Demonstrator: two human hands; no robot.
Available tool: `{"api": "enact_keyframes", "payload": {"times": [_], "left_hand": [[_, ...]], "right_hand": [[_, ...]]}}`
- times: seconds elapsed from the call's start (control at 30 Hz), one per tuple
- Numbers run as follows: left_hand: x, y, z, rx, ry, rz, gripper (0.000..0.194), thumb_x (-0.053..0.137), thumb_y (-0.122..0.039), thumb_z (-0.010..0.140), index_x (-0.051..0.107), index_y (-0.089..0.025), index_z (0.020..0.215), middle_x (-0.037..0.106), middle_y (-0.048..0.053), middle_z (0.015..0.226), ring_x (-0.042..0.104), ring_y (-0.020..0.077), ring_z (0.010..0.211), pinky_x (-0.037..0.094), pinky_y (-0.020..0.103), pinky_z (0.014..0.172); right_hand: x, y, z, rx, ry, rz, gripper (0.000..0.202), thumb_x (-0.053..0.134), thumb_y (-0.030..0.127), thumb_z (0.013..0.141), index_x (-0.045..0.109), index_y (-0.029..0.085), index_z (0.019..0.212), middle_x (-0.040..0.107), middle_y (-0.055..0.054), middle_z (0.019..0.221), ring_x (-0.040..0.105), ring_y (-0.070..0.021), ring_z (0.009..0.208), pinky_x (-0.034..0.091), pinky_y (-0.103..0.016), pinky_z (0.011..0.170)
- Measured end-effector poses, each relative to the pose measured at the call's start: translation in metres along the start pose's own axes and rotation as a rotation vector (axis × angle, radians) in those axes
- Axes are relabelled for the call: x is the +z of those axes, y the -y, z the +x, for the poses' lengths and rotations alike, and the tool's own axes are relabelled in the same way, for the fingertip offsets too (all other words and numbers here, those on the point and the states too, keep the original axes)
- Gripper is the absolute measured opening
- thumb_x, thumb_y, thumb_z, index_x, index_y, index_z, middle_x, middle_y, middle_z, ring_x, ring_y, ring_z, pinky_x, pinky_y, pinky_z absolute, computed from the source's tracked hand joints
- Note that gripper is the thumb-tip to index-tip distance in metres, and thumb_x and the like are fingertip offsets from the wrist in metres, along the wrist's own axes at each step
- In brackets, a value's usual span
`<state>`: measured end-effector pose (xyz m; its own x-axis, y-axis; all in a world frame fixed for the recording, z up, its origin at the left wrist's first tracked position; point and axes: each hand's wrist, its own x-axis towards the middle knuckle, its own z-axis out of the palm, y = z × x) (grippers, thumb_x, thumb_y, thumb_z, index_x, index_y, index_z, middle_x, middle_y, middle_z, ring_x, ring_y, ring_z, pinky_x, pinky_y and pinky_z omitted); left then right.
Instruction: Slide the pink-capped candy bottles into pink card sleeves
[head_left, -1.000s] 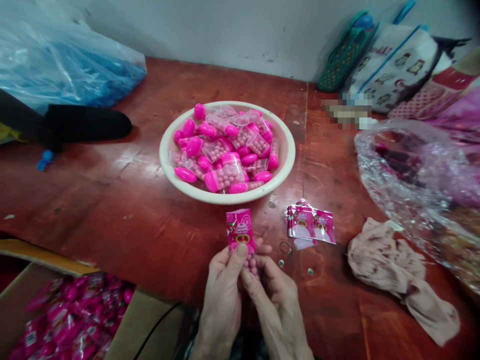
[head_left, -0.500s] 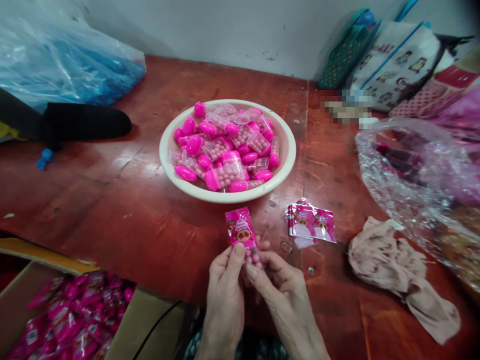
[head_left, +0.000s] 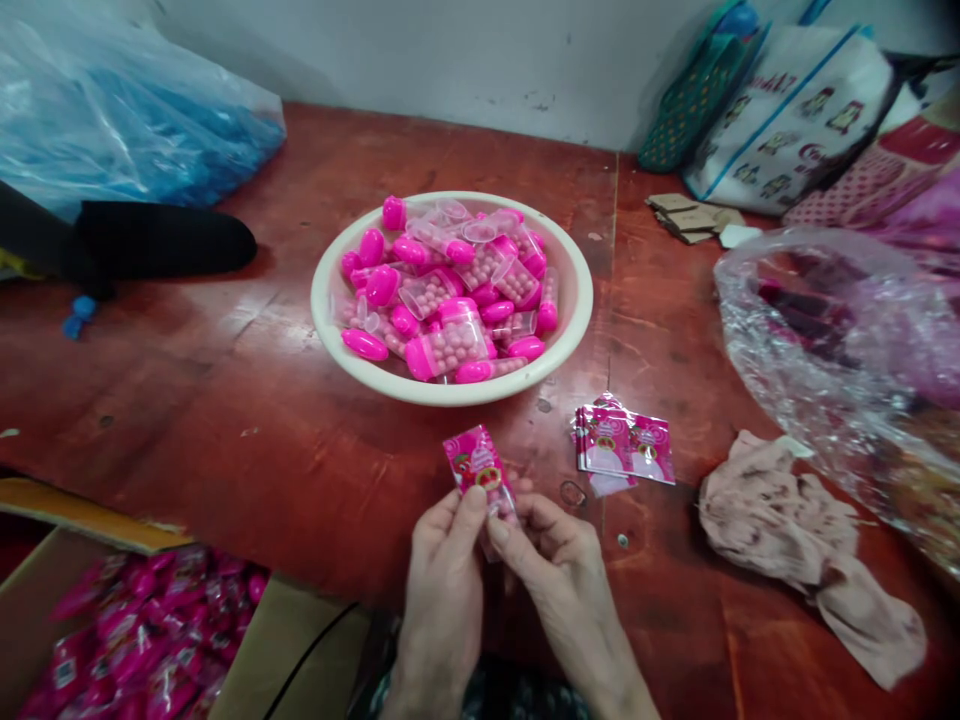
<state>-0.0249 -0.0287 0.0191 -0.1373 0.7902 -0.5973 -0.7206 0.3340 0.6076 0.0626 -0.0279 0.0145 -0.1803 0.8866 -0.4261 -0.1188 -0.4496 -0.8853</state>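
Over the table's front edge, my left hand (head_left: 444, 585) pinches a pink printed candy packet (head_left: 476, 462) between thumb and fingers. My right hand (head_left: 568, 575) grips its lower end, thumb pressed on the front. Pink candy balls show through the clear lower part; whether they sit in a container inside the packet I cannot tell. Beyond my hands stands a cream bowl (head_left: 330, 345) heaped with clear containers (head_left: 450, 345) of pink balls with bright pink caps. To the right lies a small stack of flat pink packets (head_left: 606, 440).
An open cardboard box (head_left: 281, 625) of filled pink packets (head_left: 142, 640) is at lower left. A crumpled beige cloth (head_left: 780, 510) and a clear plastic bag (head_left: 832, 330) lie right. A bag of blue items (head_left: 165, 130) is at back left, a white printed bag (head_left: 795, 120) at back right.
The packet has tilted more to the left and its top has dropped slightly. Fewer candy balls show between my thumbs. Both hands keep their hold.
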Motion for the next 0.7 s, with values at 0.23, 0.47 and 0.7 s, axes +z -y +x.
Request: {"api": "enact_keyframes", "payload": {"times": [0.23,0.47,0.7], "left_hand": [[-0.006,-0.008,0.001,-0.038,0.083,-0.032,0.023,0.056,-0.024,0.082,0.068,-0.01,0.096,0.069,0.011,0.088,0.062,0.0167,0.076,0.047,0.026,0.068],[-0.001,-0.003,-0.003,-0.035,0.059,-0.011,0.02,0.06,-0.025,0.079,0.07,-0.011,0.09,0.069,0.01,0.087,0.051,0.0076,0.057,0.037,0.018,0.049],[-0.006,0.002,-0.002,-0.073,0.047,0.02,0.021,0.061,-0.027,0.078,0.069,-0.011,0.09,0.069,0.011,0.091,0.048,0.0074,0.054,0.039,0.019,0.048]], "right_hand": [[0.001,0.0,0.006,0.03,0.06,0.167,0.017,0.07,0.024,0.069,0.065,0.015,0.083,0.06,0.001,0.069,0.049,-0.0087,0.056,0.042,-0.019,0.052],[0.003,0.0,0.009,-0.039,-0.058,0.124,0.003,0.067,0.016,0.067,0.065,0.016,0.064,0.057,0.005,0.05,0.048,-0.0072,0.041,0.04,-0.018,0.044],[0.011,-0.007,0.015,0.0,-0.032,0.054,0.018,0.065,0.022,0.069,0.057,0.016,0.053,0.052,0.005,0.039,0.047,-0.0082,0.035,0.037,-0.019,0.039]]}}
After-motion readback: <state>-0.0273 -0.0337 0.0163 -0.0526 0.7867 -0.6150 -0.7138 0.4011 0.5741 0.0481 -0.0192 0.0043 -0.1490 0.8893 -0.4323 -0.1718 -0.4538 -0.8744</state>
